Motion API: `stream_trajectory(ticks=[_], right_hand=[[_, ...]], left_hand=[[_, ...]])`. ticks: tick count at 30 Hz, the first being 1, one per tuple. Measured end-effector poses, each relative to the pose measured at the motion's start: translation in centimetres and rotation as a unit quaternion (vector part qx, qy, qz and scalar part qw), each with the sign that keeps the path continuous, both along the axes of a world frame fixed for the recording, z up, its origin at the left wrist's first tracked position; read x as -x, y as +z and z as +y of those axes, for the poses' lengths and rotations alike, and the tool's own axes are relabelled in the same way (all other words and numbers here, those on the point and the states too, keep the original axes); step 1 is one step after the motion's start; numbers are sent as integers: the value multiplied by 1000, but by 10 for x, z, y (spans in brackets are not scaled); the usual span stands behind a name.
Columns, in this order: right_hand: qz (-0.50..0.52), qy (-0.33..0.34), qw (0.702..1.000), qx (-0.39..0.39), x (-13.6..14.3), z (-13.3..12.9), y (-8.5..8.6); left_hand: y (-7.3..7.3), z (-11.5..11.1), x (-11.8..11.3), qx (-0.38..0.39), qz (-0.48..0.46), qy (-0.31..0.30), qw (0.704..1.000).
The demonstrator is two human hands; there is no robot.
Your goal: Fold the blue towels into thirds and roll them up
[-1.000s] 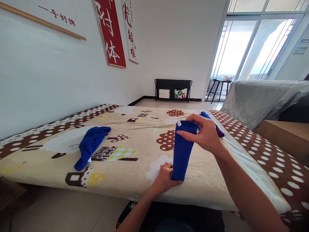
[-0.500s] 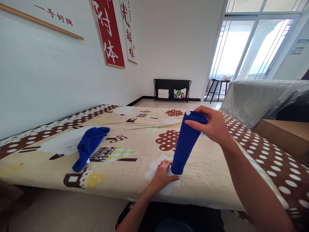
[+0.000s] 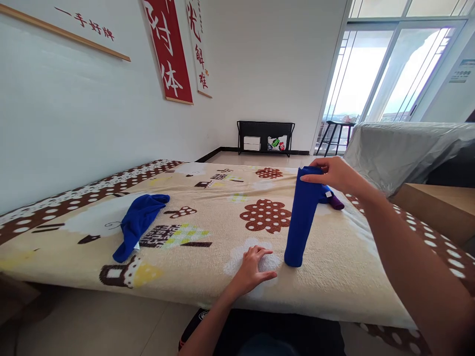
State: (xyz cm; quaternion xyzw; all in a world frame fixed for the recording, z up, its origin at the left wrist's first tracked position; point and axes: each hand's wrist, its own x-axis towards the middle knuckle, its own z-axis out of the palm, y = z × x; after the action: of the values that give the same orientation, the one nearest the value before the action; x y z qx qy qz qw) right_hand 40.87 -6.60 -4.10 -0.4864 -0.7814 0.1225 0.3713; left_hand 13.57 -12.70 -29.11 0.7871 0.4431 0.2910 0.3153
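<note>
My right hand (image 3: 336, 175) pinches the top end of a rolled blue towel (image 3: 301, 220), which hangs nearly upright with its lower end at or just above the blanket (image 3: 222, 222). Resting on the blanket to the left of the roll is my left hand (image 3: 256, 269), fingers spread and holding nothing. Over at the left lies a crumpled blue cloth (image 3: 141, 222) with a small white tag. Partly hidden behind the roll and my right wrist are a blue cloth bundle (image 3: 325, 194) with a white tag and a purple roll (image 3: 336, 202).
The patterned blanket covers a bed-like surface with its front edge close to me. A wooden box (image 3: 438, 207) and a plastic-covered piece of furniture (image 3: 404, 148) stand at the right. A black rack (image 3: 265, 129) is by the far wall, a black stool (image 3: 339, 129) near the glass door.
My right hand has moved right with the blue roll, away from my left hand. The blue bundle and purple roll behind now show. My left hand stays in place.
</note>
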Motion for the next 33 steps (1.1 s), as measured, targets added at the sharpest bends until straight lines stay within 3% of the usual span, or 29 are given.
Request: stream_trajectory(ticks=[5,8,18,23,29,33], right_hand=[[-34,-47,998,12,-24,19,21],[-57,-55,997,16,-32,28,24],[-14,-209,978,6,-72,92,-2],[-25,-264,964,-28,-74,116,-17],[-49,-305,945,-107,-88,122,-32],[-49,-287,952,-90,-120,109,-23]], left_hand=[[4,-1,-1,3,21,-4,1000],[6,-3,-1,0,37,-8,999],[3,-4,-7,-33,60,-21,997],[-2,-3,-6,-41,51,-28,997],[-1,-4,-4,-37,48,-26,998],[0,-4,-4,-37,48,-28,998]])
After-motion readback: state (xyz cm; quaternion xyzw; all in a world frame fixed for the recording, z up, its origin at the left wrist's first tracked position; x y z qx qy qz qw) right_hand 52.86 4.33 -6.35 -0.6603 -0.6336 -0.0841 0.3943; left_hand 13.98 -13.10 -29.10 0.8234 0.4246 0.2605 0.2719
